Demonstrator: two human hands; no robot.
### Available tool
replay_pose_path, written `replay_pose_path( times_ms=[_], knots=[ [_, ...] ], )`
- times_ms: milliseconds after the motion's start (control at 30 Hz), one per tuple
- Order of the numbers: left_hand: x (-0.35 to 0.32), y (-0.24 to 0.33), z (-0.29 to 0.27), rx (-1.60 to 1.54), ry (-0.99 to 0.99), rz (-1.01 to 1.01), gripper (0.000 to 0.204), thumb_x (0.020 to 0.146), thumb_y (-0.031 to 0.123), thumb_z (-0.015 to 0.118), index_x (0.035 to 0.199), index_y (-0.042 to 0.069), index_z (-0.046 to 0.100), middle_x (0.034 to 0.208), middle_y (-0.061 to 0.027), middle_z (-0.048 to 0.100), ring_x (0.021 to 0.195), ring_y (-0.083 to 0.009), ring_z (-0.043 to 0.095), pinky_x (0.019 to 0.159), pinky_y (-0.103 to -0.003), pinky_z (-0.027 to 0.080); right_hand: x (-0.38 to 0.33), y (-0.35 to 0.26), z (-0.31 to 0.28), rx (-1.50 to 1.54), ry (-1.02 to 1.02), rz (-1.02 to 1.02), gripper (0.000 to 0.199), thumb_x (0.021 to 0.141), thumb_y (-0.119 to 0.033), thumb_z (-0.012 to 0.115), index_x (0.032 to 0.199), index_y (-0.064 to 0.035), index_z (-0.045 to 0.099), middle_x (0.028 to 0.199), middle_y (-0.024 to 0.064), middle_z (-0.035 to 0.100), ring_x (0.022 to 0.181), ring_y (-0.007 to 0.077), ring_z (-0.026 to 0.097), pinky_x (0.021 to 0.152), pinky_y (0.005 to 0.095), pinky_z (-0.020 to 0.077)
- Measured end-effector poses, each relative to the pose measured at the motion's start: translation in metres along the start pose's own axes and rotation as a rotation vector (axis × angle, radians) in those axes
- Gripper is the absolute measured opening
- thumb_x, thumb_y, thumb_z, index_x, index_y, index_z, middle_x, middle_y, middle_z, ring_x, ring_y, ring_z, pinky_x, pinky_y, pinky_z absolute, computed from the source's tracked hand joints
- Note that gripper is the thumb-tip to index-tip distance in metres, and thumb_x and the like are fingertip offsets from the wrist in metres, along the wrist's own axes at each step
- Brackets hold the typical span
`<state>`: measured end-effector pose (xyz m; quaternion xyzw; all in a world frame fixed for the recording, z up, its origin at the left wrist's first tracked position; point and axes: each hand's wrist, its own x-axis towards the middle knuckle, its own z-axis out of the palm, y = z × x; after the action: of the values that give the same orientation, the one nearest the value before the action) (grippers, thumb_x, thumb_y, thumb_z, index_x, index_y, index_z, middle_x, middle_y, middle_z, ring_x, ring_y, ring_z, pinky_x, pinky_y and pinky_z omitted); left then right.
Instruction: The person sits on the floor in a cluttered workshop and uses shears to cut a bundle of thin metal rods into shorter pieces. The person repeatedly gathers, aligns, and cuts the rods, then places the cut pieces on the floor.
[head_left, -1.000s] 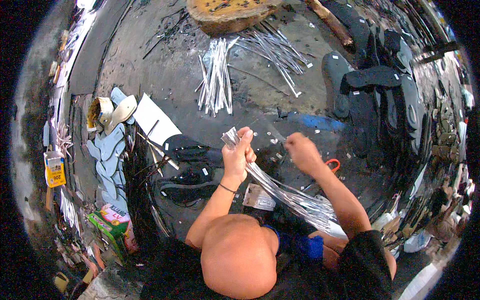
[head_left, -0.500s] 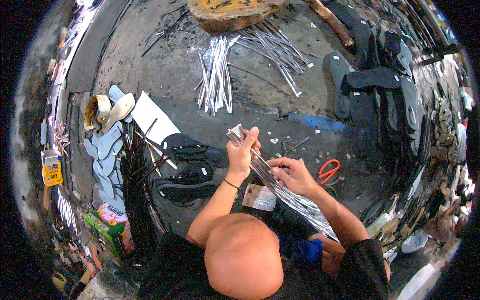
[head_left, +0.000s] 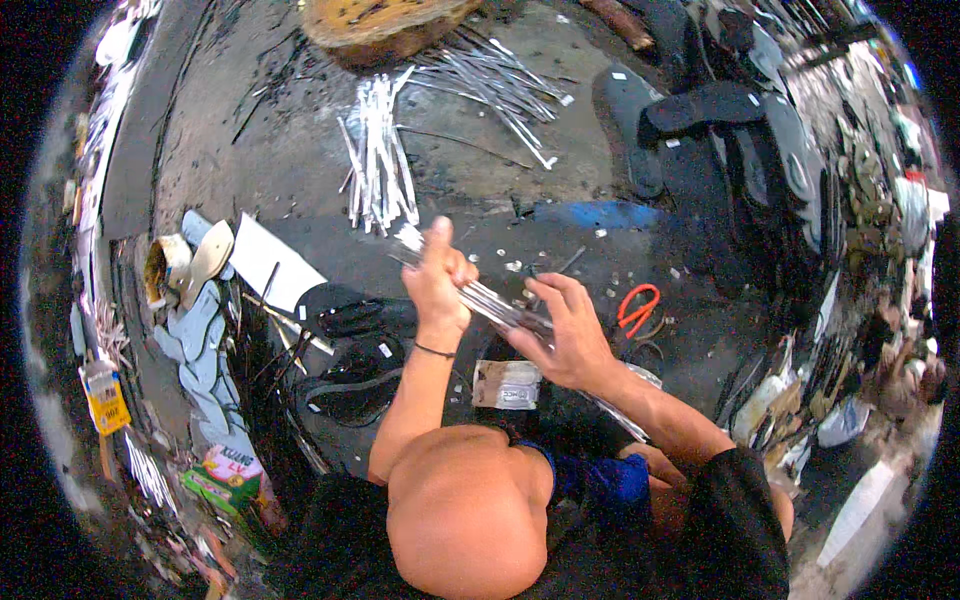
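Observation:
A bundle of long, thin silvery strips (head_left: 490, 302) slants from upper left to lower right in front of me. My left hand (head_left: 438, 285) is closed around its upper end, thumb pointing up, and short strip ends stick out beyond the fist. Over the bundle's middle is my right hand (head_left: 572, 335), its fingers spread and its thumb lying along or touching the strips. The bundle's lower part runs under my right forearm. A loose heap of white strips (head_left: 380, 160) lies on the floor beyond my left hand, and darker silvery strips (head_left: 490, 85) fan out beside it.
A round wood block (head_left: 385, 45) stands at the far side. Dark soles (head_left: 705, 112) are piled at right, pale grey soles (head_left: 205, 345) at left. Orange looped handles (head_left: 640, 310) lie right of my right hand. Black footwear (head_left: 350, 315) and a white sheet (head_left: 272, 265) are left.
My left hand has shifted slightly left with the bundle. The right hand's fingers have spread from a bent, nearly pinching pose over the strips. The whole view has shifted a little.

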<state>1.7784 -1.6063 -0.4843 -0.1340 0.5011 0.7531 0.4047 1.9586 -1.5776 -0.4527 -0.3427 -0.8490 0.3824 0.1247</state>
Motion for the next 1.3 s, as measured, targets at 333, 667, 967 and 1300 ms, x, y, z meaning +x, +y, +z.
replay_pose_path(
  times_ms=[333,667,967,1300],
  knots=[
    [-0.034,0.123,0.076,1.229,-0.549,1.160,0.082,0.071,0.024,0.080,0.137,0.001,0.037,0.142,-0.0215,0.038,0.136,-0.0298,0.031,0.113,-0.040,0.024,0.069,-0.005,-0.067,-0.392,-0.095,-0.146,0.019,0.076,-0.012,0.065,0.086,-0.0050,0.050,0.066,0.0125,0.061,0.059,0.0313,0.064,0.052,0.0419,0.0514],
    [-0.036,0.088,0.121,1.765,-1.135,0.116,0.106,0.062,0.027,0.085,0.143,-0.004,0.025,0.125,-0.0214,0.055,0.109,-0.0345,0.057,0.098,-0.045,0.041,0.106,-0.009,-0.076,-0.703,-0.203,-0.791,0.018,0.078,-0.026,0.057,0.078,-0.0081,0.057,0.063,0.0062,0.061,0.058,0.0217,0.063,0.049,0.0361,0.0454],
    [0.025,-0.041,0.004,1.213,-0.906,-0.752,0.026,0.089,0.030,0.066,0.086,0.005,0.058,0.064,0.0003,0.055,0.053,-0.0102,0.056,0.046,-0.025,0.039,-0.013,0.098,-0.085,-0.798,-0.266,-0.066,0.049,0.078,-0.015,0.060,0.124,-0.0026,0.051,0.128,0.0173,0.050,0.124,0.0305,0.046,0.107,0.0382,0.0354],
    [0.035,-0.025,0.014,1.263,-0.915,-0.826,0.037,0.093,0.042,0.058,0.094,0.005,0.056,0.061,0.0025,0.046,0.043,-0.0090,0.048,0.041,-0.025,0.035,-0.094,0.167,-0.082,-0.558,-0.481,-0.138,0.032,0.078,-0.013,0.060,0.109,-0.0091,0.055,0.115,0.0104,0.056,0.111,0.0290,0.054,0.097,0.0379,0.0453]
  ],
)
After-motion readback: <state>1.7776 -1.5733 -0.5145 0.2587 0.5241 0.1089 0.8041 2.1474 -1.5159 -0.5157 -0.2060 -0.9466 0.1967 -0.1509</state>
